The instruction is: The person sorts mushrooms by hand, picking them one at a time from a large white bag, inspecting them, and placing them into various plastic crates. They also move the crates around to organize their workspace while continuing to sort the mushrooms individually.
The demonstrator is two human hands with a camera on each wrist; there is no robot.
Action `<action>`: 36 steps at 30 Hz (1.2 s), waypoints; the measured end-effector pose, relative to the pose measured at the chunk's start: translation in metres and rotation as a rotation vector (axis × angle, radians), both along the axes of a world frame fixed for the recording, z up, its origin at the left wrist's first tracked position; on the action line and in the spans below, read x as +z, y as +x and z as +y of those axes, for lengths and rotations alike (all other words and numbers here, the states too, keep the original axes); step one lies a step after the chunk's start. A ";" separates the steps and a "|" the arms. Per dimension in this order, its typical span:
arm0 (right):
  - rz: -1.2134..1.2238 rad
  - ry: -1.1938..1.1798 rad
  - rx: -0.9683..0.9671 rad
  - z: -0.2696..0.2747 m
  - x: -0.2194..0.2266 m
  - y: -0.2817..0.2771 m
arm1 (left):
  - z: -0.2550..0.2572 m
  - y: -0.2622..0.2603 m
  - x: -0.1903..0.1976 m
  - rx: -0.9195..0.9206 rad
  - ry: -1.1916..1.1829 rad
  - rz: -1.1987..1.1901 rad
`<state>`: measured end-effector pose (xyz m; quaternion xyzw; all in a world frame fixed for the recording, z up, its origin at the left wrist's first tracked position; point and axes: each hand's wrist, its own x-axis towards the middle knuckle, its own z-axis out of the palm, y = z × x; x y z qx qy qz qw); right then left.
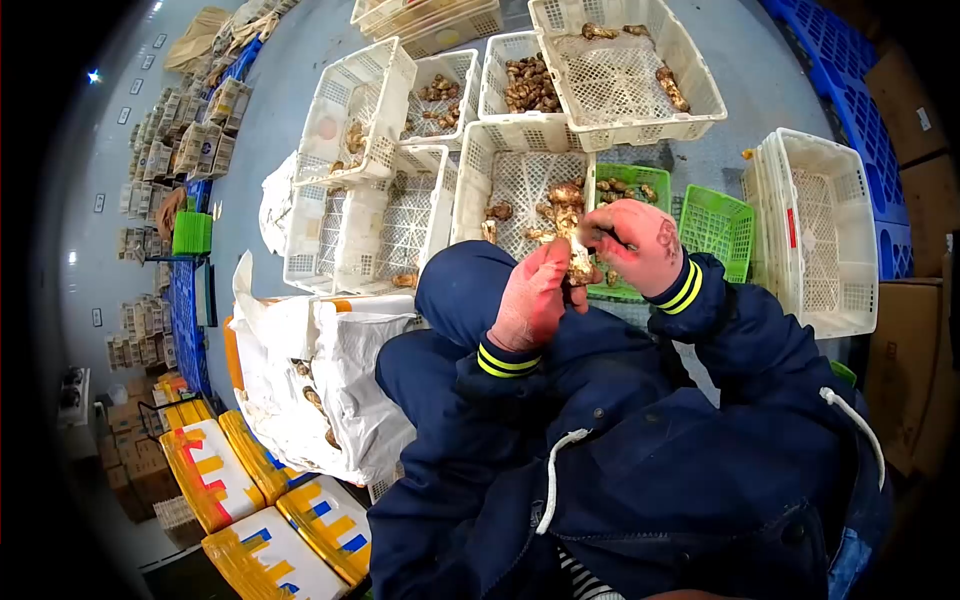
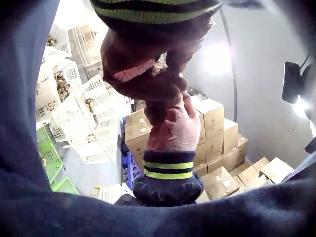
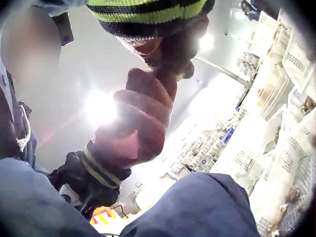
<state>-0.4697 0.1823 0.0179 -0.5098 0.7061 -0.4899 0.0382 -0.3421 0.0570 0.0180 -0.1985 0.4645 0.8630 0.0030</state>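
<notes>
In the head view both hands wear pink gloves with dirty fingertips and meet above the person's lap. My left hand [image 1: 530, 300] grips a pale-stemmed, brown mushroom [image 1: 581, 264] from below, with thumb and fingers around its stem. On the other side, my right hand [image 1: 638, 245] has its fingers curled in and pinches at the mushroom's upper part. Close behind stands a white crate [image 1: 478, 168] with several mushrooms [image 1: 565, 197] heaped in it. The left wrist view shows a bit of the mushroom [image 2: 159, 67] between the hands; fingers hide most of it.
White crates with mushrooms [image 1: 530, 85] spread across the floor ahead. A green basket [image 1: 718, 232] and stacked white crates [image 1: 820, 240] stand at right. At left lies a white sack [image 1: 360, 390] over a box, near taped boxes [image 1: 215, 470]. Cardboard boxes [image 2: 212, 123] are piled behind.
</notes>
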 end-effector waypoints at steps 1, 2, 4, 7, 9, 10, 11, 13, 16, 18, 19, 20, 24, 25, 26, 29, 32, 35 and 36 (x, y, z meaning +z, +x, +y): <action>0.034 0.037 -0.022 0.001 0.000 0.000 | 0.000 -0.001 0.001 -0.003 0.034 -0.037; 0.060 0.007 -0.031 0.000 -0.007 0.000 | 0.000 -0.002 0.001 -0.009 0.067 -0.074; 0.118 0.000 0.034 -0.002 -0.005 -0.005 | 0.004 -0.001 0.000 0.010 0.059 -0.034; 0.209 -0.062 0.269 -0.001 0.006 0.002 | 0.000 0.001 -0.011 0.068 0.165 -0.043; 0.201 0.010 0.298 0.003 0.010 -0.008 | -0.004 -0.002 -0.013 0.090 0.275 -0.085; 0.205 -0.031 0.211 0.007 0.008 -0.012 | -0.003 -0.001 -0.011 0.052 0.241 -0.056; 0.099 -0.058 0.164 0.013 0.016 -0.016 | -0.002 -0.002 -0.006 0.014 0.206 -0.023; -0.027 -0.155 0.064 0.019 0.013 -0.017 | -0.005 -0.002 -0.001 0.034 0.247 -0.047; -0.249 -0.081 0.027 0.026 0.006 -0.005 | -0.006 -0.004 -0.007 0.044 0.406 0.048; -0.440 0.051 0.019 0.028 0.006 0.001 | -0.001 -0.006 -0.002 0.048 0.345 0.014; -0.361 0.004 0.002 0.023 0.007 0.004 | 0.002 -0.007 0.001 0.060 0.280 -0.017; -0.286 0.014 -0.034 0.019 0.010 0.006 | 0.004 -0.006 -0.006 0.053 0.207 0.080; -0.081 0.131 -0.062 0.007 0.009 0.006 | 0.000 0.001 -0.029 0.053 -0.073 0.238; -0.081 0.132 -0.062 0.007 0.006 0.003 | 0.001 0.001 -0.028 0.071 -0.060 0.199; -0.029 0.111 -0.024 0.007 0.002 0.001 | 0.002 0.001 -0.027 0.088 -0.046 0.160; 0.134 0.125 0.038 0.006 -0.007 -0.008 | 0.006 0.000 -0.022 0.105 -0.015 0.114; 0.395 0.088 0.318 0.007 -0.003 -0.010 | 0.000 0.002 -0.039 0.103 -0.046 0.125; 0.256 -0.077 0.329 0.010 0.001 -0.007 | 0.004 -0.005 -0.025 0.212 -0.010 -0.005; 0.140 -0.036 0.276 0.016 0.006 -0.011 | 0.005 -0.008 -0.007 0.200 0.170 -0.065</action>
